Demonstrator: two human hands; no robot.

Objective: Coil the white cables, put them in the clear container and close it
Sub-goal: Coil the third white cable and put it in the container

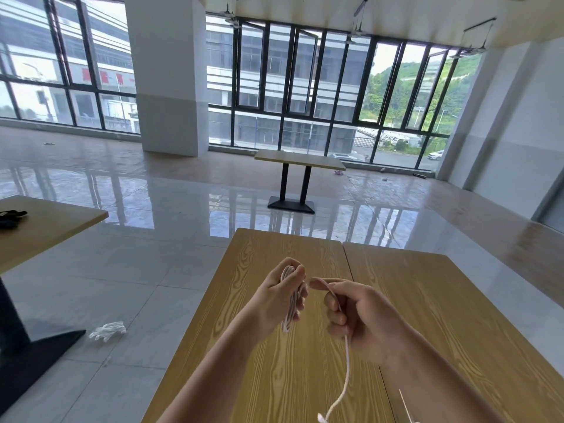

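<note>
We are standing at the desk [274, 377], a pale wood-grain top butted against a second one of the same kind on its right side, and both our hands are held up above it. Our left hand [282, 296] is clenched around a bundle of white cable [290, 303] already gathered into several long loops; the loops run up behind the fingers and their lower end hangs out just below the palm, clear of the desk. Our right hand [363, 319] is just beside the left one, on the side nearer the seam between the two tops, and it is closed on the loose run of the same cable. That strand crosses over the extended forefinger, whose tip almost touches the left thumb, passes under the curled fingers, and drops from the heel of the hand toward the near edge of the desk, where it curves and leaves the view at the bottom. A second thin white line shows by the seam near that edge; we cannot tell what it belongs to. Left of the desk, a crumpled white glove [108, 330] lies on the shiny tiled floor [152, 270].
</note>
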